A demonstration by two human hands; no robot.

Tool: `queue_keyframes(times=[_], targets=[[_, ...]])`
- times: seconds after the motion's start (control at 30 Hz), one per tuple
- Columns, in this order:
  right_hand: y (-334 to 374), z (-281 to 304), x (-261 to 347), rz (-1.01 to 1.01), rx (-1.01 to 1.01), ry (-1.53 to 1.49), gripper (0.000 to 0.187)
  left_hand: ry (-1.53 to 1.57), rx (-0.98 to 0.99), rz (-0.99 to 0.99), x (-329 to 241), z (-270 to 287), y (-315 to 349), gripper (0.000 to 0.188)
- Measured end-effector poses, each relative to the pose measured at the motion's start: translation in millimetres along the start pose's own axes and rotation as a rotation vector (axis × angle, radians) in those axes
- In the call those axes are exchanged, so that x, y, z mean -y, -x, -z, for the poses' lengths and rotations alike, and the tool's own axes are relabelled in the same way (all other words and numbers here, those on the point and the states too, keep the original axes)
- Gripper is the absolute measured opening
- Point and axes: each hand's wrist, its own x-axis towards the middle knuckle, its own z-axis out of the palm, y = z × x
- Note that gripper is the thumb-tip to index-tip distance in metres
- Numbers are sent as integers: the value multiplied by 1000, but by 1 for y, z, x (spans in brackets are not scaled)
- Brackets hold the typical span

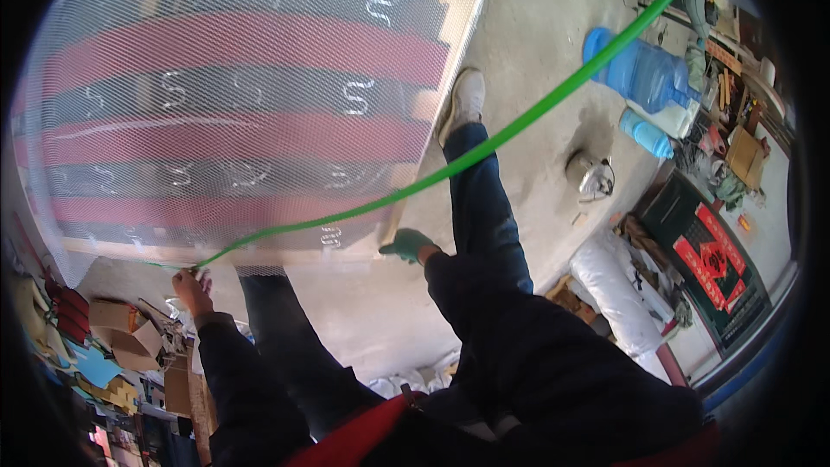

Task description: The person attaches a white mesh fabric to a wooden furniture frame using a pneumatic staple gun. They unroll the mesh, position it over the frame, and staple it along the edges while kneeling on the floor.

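A translucent white mesh (259, 246) lies over a large wooden frame (428, 104) crossed by red and black bands, with S-shaped wire springs (354, 97) showing through. My bare left hand (194, 291) pinches at the mesh's near edge, where a green hose (484, 151) comes down to my fingers; whether the hose is also in my grip is unclear. At the frame's near right corner, my right hand (410, 246) wears a green glove. Its fingers are bent together against the edge, and what they hold is hidden.
On the concrete floor to the right stand a large blue water bottle (644, 73), a small blue bottle (647, 134) and a metal pot (590, 175). Cardboard boxes (125, 333) clutter the left, and a white wrapped roll (609, 294) lies right. My feet straddle the frame's near right corner.
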Motion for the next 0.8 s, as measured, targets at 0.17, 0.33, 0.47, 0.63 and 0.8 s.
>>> queue_keyframes(times=[0.17, 0.33, 0.47, 0.63, 0.8], targets=[[-19, 64, -25, 217, -196, -323, 33, -125, 24, 80, -17, 5, -16, 18], [-23, 222, 3, 491, -1242, 246, 23, -203, -23, 37, -14, 4, -32, 22], [59, 337, 60, 735, -1109, -615, 35, -355, 56, 155, -5, 15, -56, 29], [252, 426, 103, 989, -1127, -1170, 34, -590, -10, -403, -27, 15, -27, 14], [448, 495, 163, 1481, -1335, -774, 35, -429, 219, -1116, -100, -87, 161, 16]])
